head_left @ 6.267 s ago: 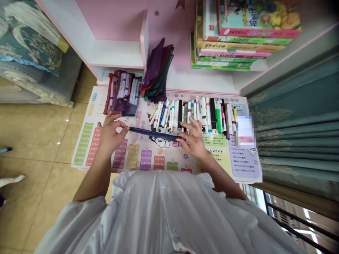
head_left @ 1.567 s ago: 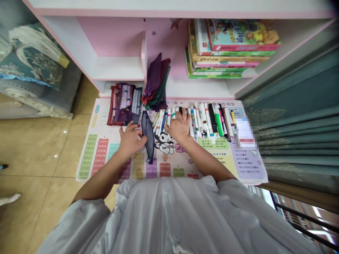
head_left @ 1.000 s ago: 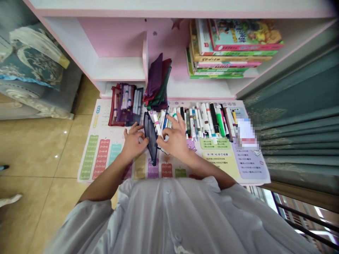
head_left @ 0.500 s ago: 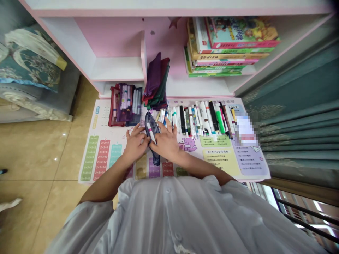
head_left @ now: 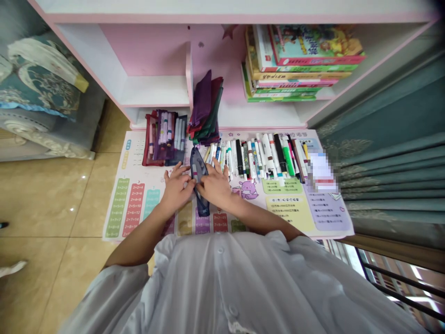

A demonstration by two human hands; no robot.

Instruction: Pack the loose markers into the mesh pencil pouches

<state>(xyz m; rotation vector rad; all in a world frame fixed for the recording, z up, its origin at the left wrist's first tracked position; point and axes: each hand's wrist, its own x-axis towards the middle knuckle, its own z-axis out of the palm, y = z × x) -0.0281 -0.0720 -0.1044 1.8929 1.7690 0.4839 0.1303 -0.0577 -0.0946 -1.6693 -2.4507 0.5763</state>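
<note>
A dark blue mesh pouch lies lengthwise on the printed desk mat, between my two hands. Through its mesh a pale marker shows dimly, partly covered by fingers. My left hand grips the pouch's left edge with thumb and index finger, the other fingers spread. My right hand pinches the right edge, its outer fingers reaching toward the loose markers, which lie in a row to the right. Beyond my left hand are filled mesh pouches, one red and one purple.
A stack of folded mesh pouches leans by the shelf divider. Books are piled in the pink-and-white shelf. A blurred phone-like object lies at the mat's right, near a teal curtain.
The marker, which lay bright in the pouch's opening, now sits lower behind the mesh. My right hand has shifted slightly left; my left hand stays nearly in place.
</note>
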